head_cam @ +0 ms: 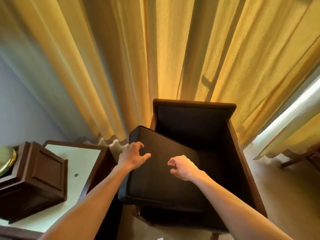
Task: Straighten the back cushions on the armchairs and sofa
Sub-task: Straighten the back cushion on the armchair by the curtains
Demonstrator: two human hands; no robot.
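Observation:
A dark wooden armchair [242,146] stands in front of yellow curtains, its padded back [192,118] facing me. A dark brown cushion [155,181] lies skewed across the seat, its left end riding up over the left armrest. My left hand [133,155] hovers over the cushion's upper left part with fingers spread and curled, holding nothing. My right hand [183,168] hangs above the cushion's middle, fingers loosely curled and apart, also with nothing in it.
A side table [81,163] with a pale top and dark wood rim stands left of the chair, carrying a dark wooden box [38,179] and a brass object [7,160]. Yellow curtains [173,58] hang behind. Pale carpet [280,191] lies to the right, with another furniture leg [297,158].

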